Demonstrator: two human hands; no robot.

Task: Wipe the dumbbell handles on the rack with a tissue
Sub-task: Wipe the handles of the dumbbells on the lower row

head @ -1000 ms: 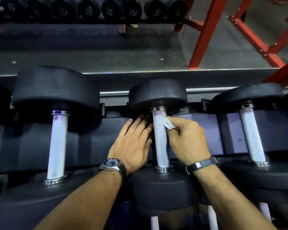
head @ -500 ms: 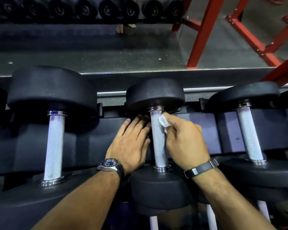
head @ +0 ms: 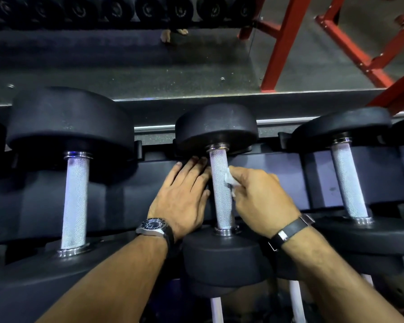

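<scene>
Nearest, the left hand [head: 184, 194] lay flat with straight fingers on the rack [head: 131, 197] just beside the middle dumbbell handle [head: 221, 190], holding nothing. The right hand [head: 261, 194] pinched a small tissue [head: 229, 180] against the handle's right side, its grip closed on the wad. The tissue looked thin, so the knurling could probably shred or snag it. Only one side was being touched, so the far side risked being missed. Farther off, the neighbouring handles [head: 75, 201] waited.
</scene>
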